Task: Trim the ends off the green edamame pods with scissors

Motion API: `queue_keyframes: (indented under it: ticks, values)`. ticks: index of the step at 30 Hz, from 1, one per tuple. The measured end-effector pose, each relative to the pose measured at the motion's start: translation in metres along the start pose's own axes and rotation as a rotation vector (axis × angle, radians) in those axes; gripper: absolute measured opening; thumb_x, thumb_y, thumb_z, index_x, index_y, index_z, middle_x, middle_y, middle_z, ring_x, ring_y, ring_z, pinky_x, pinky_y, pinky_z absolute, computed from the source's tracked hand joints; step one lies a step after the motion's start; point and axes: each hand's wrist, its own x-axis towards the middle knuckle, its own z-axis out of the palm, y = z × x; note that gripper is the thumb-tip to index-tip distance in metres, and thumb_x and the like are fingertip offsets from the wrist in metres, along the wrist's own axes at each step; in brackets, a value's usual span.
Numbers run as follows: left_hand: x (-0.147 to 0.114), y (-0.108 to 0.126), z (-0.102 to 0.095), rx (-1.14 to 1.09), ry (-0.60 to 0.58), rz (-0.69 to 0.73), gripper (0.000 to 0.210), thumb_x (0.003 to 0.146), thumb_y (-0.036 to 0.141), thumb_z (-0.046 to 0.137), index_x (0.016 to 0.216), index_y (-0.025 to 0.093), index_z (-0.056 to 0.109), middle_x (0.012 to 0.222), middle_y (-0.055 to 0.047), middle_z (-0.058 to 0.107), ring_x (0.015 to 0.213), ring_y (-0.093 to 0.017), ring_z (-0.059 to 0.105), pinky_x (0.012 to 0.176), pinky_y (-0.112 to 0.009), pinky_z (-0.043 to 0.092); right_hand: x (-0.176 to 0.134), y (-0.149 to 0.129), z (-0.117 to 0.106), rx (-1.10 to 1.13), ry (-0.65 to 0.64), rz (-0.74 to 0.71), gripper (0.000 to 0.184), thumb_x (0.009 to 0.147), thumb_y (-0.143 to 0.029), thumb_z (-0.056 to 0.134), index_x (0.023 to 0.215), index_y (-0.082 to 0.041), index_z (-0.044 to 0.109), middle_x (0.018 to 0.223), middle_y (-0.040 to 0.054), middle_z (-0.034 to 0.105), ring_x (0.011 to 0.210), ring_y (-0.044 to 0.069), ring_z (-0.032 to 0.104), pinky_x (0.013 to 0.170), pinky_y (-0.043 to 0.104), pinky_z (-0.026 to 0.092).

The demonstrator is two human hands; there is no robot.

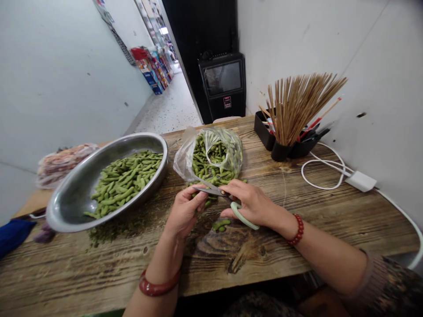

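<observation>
From the head view, the right hand has its grip closed around scissors, blades crossing at the fingertips of the left hand. That left grip is pinched together; whether a pod sits in it, I can't fairly tell. Taking the blades as centre, loose pods lie on the surface at six o'clock, a bag of more at twelve, a basin of them at nine. Snipping pods seems the step in hand; the next cut would call for fingertips clear of the blades.
</observation>
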Motion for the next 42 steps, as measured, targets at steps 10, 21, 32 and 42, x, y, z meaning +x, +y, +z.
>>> queue_keyframes:
  ticks: [10, 21, 32, 42]
  values:
    - [0.000, -0.001, -0.001, 0.043, -0.019, 0.070, 0.019, 0.065, 0.025, 0.078, 0.078, 0.014, 0.070, 0.056, 0.003, 0.052, 0.044, -0.004, 0.034, 0.042, -0.018, 0.024, 0.001, 0.003, 0.003, -0.004, 0.029, -0.038, 0.042, 0.078, -0.034, 0.074, 0.113, -0.017, 0.060, 0.087, 0.0039, 0.057, 0.073, 0.015, 0.054, 0.065, 0.026, 0.044]
    - [-0.002, 0.003, -0.005, -0.104, -0.083, -0.064, 0.021, 0.068, 0.025, 0.078, 0.082, 0.014, 0.067, 0.049, 0.007, 0.042, 0.041, -0.003, 0.030, 0.040, -0.016, 0.020, 0.001, 0.003, 0.000, -0.060, 0.001, -0.056, 0.039, 0.083, -0.031, 0.068, 0.118, -0.017, 0.056, 0.098, 0.0075, 0.062, 0.090, 0.020, 0.059, 0.077, 0.030, 0.048]
    - [0.000, 0.007, -0.018, -0.036, -0.161, -0.064, 0.022, 0.068, 0.026, 0.078, 0.084, 0.014, 0.068, 0.050, 0.007, 0.040, 0.041, -0.002, 0.029, 0.040, -0.015, 0.021, 0.000, -0.001, -0.007, -0.067, -0.035, -0.050, 0.042, 0.082, -0.032, 0.069, 0.120, -0.018, 0.057, 0.098, 0.0063, 0.063, 0.084, 0.018, 0.060, 0.071, 0.026, 0.046]
    - [0.005, 0.009, -0.017, 0.065, -0.112, -0.014, 0.018, 0.070, 0.026, 0.075, 0.082, 0.015, 0.068, 0.067, -0.001, 0.057, 0.046, -0.004, 0.041, 0.040, -0.015, 0.024, 0.003, 0.010, -0.005, 0.094, 0.143, -0.042, 0.037, 0.081, -0.036, 0.070, 0.110, -0.014, 0.062, 0.093, 0.0069, 0.063, 0.082, 0.017, 0.059, 0.074, 0.028, 0.047]
